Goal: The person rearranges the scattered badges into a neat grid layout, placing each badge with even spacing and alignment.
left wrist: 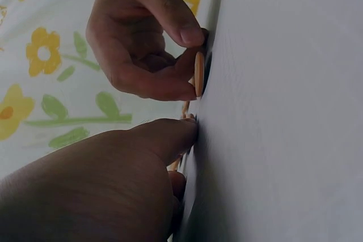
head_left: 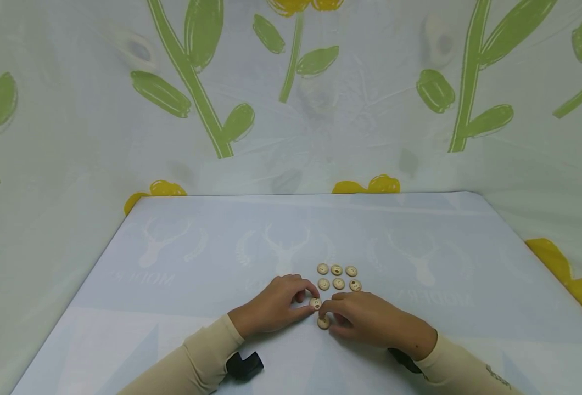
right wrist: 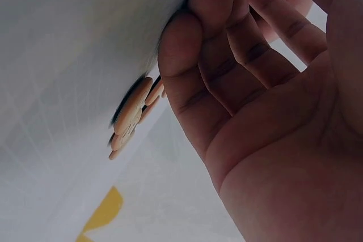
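My left hand point(head_left: 276, 304) pinches a round wooden disc point(head_left: 315, 303) with a dark printed face, between thumb and forefinger at its edges. Just nearer to me and slightly right, my right hand point(head_left: 365, 318) holds a second wooden disc point(head_left: 323, 322) by its rim; this one shows edge-on as a thin disc point(left wrist: 199, 75) in the left wrist view. The two hands almost meet at the fingertips. In the right wrist view, curled fingers point(right wrist: 180, 43) of the right hand hide its disc.
Beyond the hands, several similar discs point(head_left: 339, 283) lie flat in two short rows, seen from the side as stacked-looking discs point(right wrist: 133, 109) in the right wrist view. A pale printed cloth covers the table point(head_left: 197, 247). Behind it hangs a flowered curtain point(head_left: 370, 126).
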{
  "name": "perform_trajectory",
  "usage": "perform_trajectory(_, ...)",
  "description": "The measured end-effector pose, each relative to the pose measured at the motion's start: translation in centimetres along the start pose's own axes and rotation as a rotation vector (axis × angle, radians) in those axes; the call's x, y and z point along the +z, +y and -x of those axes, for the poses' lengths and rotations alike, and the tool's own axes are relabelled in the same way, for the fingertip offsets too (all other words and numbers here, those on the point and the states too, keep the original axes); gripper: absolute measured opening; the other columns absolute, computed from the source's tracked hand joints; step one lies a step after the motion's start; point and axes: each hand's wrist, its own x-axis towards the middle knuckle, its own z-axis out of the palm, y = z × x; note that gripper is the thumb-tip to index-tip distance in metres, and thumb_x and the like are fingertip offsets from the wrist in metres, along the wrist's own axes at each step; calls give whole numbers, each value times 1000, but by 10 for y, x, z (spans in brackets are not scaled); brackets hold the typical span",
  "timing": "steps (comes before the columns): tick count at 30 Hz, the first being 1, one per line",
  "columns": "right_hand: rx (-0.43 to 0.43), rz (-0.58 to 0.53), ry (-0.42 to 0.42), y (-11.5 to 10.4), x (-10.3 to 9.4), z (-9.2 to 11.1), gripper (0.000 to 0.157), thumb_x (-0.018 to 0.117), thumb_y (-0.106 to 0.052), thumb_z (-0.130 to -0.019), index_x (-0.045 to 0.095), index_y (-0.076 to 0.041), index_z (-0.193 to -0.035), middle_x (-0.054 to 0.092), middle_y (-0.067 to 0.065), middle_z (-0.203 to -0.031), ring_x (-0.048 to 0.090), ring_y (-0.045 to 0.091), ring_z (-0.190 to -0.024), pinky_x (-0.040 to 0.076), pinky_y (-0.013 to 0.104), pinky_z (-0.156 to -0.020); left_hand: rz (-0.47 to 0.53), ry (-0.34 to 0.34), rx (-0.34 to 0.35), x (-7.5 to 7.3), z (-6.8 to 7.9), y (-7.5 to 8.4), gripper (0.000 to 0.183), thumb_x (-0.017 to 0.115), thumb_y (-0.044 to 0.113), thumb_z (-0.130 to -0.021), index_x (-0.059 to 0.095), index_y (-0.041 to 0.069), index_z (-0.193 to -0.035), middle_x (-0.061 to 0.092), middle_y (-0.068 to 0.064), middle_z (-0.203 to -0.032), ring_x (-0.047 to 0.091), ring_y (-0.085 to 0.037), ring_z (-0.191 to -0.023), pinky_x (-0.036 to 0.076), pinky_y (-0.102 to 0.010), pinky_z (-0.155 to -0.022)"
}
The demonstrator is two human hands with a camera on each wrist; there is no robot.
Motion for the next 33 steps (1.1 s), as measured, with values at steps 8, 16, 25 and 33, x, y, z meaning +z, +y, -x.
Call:
perform_trajectory(8, 11, -14, -8, 0, 1, -1, 10, 73, -22, -91, 69, -26, -100, 49, -18, -73, 44, -4, -63, 40, 17, -58, -5, 3, 1, 1, -1, -1, 20, 73, 28, -93, 69, 23, -112, 53, 11, -82, 47, -3, -76, 37, -19, -70)
perform_trajectory(16, 22, -21, -26, 1, 2, -2, 11, 72, -23, -91, 64, -26, -98, 47, -17, -70, 42, -4, -60, 37, 18, -56, -12, 4, 2, 1, -1, -2, 20, 73, 29, -93, 69, 24, -112, 53, 11, -82, 47, -3, -77, 37, -20, -71)
perform_trajectory(25, 22, -29, -23, 1, 3, -2, 12, 72, -23, -91, 63, -24, -98, 45, -18, -66, 41, -5, -58, 35, 17, -55, -4, 11, 7, 1, 0, -1, 20, 73, 27, -93, 69, 23, -112, 54, 10, -82, 48, -4, -76, 37, -20, -72)
perform_trajectory(33, 20, -19, -11, 0, 4, 0, 14, 71, -22, -92, 59, -21, -101, 44, -17, -64, 40, -5, -56, 35, 17, -54, -6, 16, 3, 1, 0, 0, 19, 73, 28, -92, 70, 22, -111, 53, 9, -81, 47, -4, -75, 36, -21, -72)
